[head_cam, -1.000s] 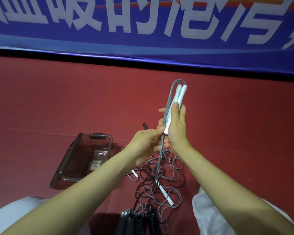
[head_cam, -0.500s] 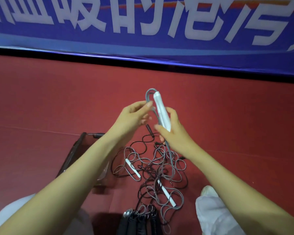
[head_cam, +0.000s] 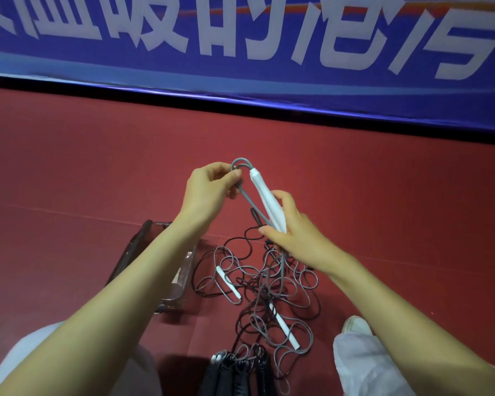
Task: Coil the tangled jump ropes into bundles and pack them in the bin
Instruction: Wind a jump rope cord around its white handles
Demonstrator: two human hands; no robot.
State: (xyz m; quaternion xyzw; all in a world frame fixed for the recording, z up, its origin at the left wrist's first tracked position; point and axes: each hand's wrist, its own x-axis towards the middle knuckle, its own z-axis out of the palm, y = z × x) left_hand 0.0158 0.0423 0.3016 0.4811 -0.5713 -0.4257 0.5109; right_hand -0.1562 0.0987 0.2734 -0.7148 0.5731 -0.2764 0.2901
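My right hand (head_cam: 295, 232) grips two white jump rope handles (head_cam: 265, 195) held together, pointing up and left. Their grey cord (head_cam: 242, 162) loops over the top, and my left hand (head_cam: 209, 190) pinches that loop just left of the handle tips. Below my hands a tangled pile of grey and dark ropes (head_cam: 263, 292) lies on the red floor, with two more white handles (head_cam: 228, 285) (head_cam: 283, 327) in it. The dark clear bin (head_cam: 180, 278) sits left of the pile, mostly hidden behind my left forearm.
Black coiled handles or ropes (head_cam: 235, 372) lie at the bottom centre, near my knees. My white shoe (head_cam: 355, 325) and trouser leg are at the lower right. A blue banner (head_cam: 240, 52) lines the wall beyond the red floor.
The handles have tilted from upright toward the left and come lower. My left hand rose from the cord below the handles to the loop at their tips.
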